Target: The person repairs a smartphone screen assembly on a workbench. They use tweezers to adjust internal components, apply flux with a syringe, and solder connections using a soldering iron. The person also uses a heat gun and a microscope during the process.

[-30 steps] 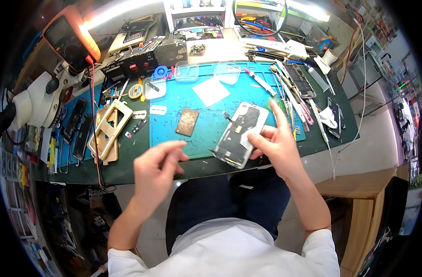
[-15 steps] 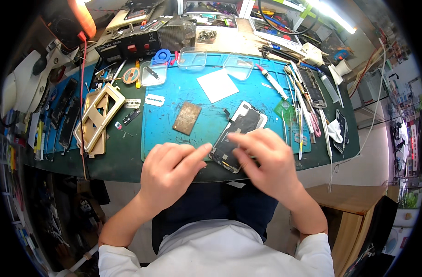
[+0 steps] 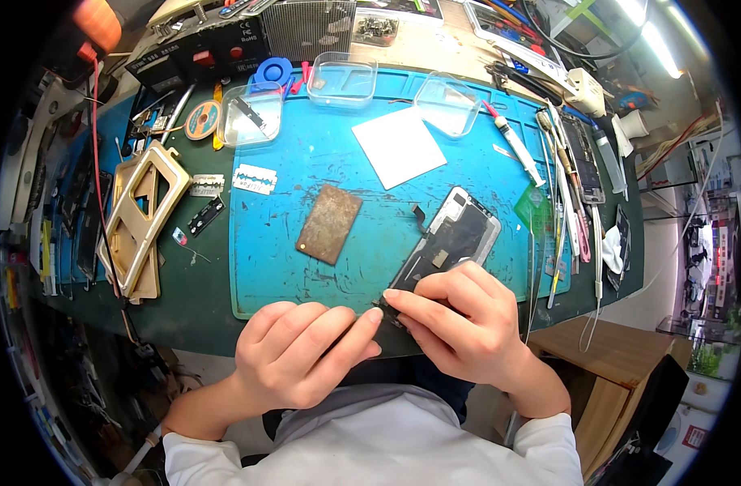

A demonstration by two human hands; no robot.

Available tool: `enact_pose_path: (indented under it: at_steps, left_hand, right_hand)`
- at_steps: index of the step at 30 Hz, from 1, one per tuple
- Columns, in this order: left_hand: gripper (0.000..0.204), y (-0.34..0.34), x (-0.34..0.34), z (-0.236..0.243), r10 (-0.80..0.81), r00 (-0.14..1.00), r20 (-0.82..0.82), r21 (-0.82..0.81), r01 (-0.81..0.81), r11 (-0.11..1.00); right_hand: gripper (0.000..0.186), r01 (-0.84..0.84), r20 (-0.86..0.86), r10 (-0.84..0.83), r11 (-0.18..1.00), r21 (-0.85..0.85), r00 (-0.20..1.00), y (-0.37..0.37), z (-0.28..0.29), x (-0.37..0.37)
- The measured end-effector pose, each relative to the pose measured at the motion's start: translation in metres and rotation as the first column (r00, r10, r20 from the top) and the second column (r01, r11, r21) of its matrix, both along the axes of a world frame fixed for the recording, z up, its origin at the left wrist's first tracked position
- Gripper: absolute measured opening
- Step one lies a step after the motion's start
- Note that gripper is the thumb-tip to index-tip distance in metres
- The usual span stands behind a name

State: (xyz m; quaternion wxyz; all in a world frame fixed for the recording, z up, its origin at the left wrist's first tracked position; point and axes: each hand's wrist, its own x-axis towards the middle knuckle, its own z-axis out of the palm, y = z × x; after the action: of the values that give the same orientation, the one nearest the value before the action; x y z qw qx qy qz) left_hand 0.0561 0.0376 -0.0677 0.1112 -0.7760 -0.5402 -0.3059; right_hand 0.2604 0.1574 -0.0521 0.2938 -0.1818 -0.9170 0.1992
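Observation:
A phone screen assembly (image 3: pixel 447 243), its dark back facing up with a light frame and a short flex cable, lies slanted at the mat's near edge. Over its near end is my right hand (image 3: pixel 468 324), thumb and forefinger closed together. My left hand (image 3: pixel 306 348) is just left of that end, fingers curled and forefinger pressed to thumb. A tiny dark piece (image 3: pixel 379 304) shows between the fingertips of both hands. What each hand pinches is too small to make out. To the left, a brown rectangular plate (image 3: pixel 330 224) lies flat; a white square sheet (image 3: pixel 399 148) lies beyond.
Clear plastic boxes (image 3: pixel 342 79) line the back of the blue mat (image 3: pixel 265 267). Razor blades (image 3: pixel 255 180) and a beige frame (image 3: pixel 144 219) lie left. At right are a syringe (image 3: pixel 514 150), tweezers and several slim tools (image 3: pixel 566 186).
My right hand has come down from above the screen onto its near end, meeting the left fingertips. The whole view has shifted closer to the mat.

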Motion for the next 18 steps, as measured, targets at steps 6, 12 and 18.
enact_pose_path:
  at_steps: [6, 12, 18]
  left_hand:
    - [0.028, -0.0005, -0.0015, 0.0015, -0.002, 0.999, -0.054, -0.028, 0.001, 1.000]
    - [0.027, 0.0004, -0.0012, 0.0012, 0.026, 1.000, 0.012, -0.056, -0.026, 0.998]
    - [0.025, 0.0009, -0.0022, -0.0021, -0.006, 1.000, 0.027, -0.042, 0.007, 0.999]
  right_hand:
    - [0.039, -0.003, 0.006, 0.003, 1.000, -0.013, 1.000, 0.0007, 0.0009, 0.0010]
    - [0.039, 0.031, -0.017, -0.032, 0.998, -0.048, 0.999, -0.0008, 0.0018, -0.0013]
    - [0.039, -0.024, 0.034, 0.025, 0.999, -0.022, 0.999, -0.0002, 0.0040, 0.0012]
